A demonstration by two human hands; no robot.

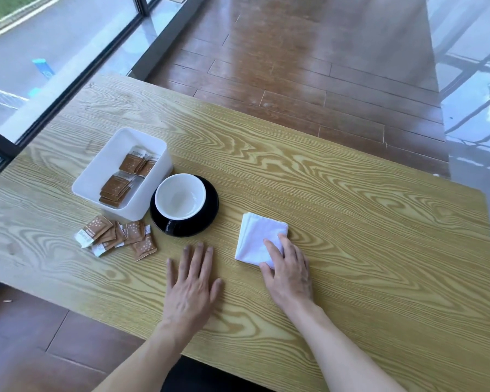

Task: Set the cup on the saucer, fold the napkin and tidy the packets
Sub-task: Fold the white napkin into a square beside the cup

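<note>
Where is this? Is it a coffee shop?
Probably a café: a cup on a black saucer, brown sugar packets beside a white box, and a wooden table by big windows.

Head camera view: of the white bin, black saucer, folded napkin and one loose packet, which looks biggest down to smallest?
1. White bin
2. Black saucer
3. Folded napkin, partly under the right hand, so its full size is unsure
4. Loose packet

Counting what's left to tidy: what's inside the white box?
The white box holds two small stacks of brown packets along its right side. Its near wall hides part of the floor; the exact count is unclear.
</note>
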